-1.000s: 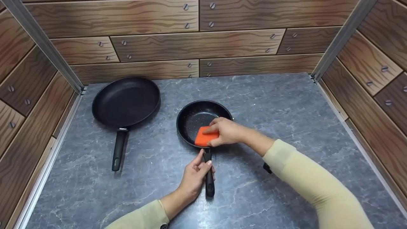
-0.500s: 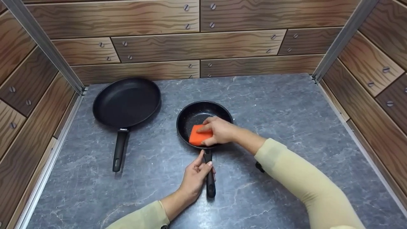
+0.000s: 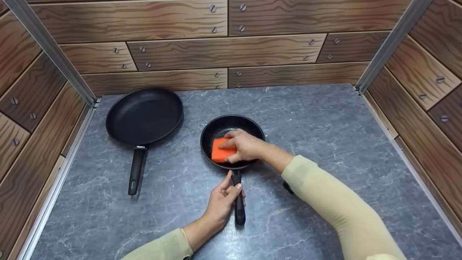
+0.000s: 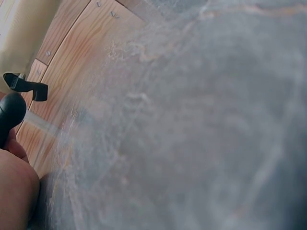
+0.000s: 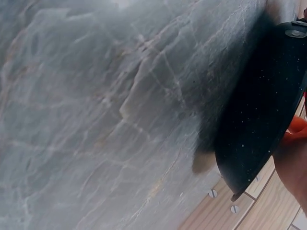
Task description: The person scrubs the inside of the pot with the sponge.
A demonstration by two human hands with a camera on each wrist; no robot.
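Beyond your hands, the wood-patterned panels (image 3: pixel 231 50) closed off the far edge of the tabletop (image 3: pixel 306 115), with more panels along both sides. To the right of your right hand a broad stretch of tabletop ran out to the side panels, so that arm had more room outward than the left had.

The larger frying pan (image 3: pixel 144 117) sat beyond and to the left of your left hand, near the back panel. Its handle pointed back toward your side; a strip of tabletop kept it apart from your work, likely enough to spare it a knock.

The smaller frying pan (image 3: pixel 220 130) lay just ahead of your left hand, its handle (image 3: pixel 239 211) toward you, which probably made it easy to steady. I couldn't tell whether its base sat flush.

Your left hand (image 3: pixel 221 202) was closed around the front part of that handle, thumb on top, seemingly so the pan wouldn't turn or slide. Your right hand (image 3: pixel 247 146) came over the pan's right rim, partly closed, pinching the orange sponge (image 3: pixel 218 155) between fingers and thumb. The sponge was inside the smaller pan, under your right fingertips and near the left wall, leaving little room farther left.
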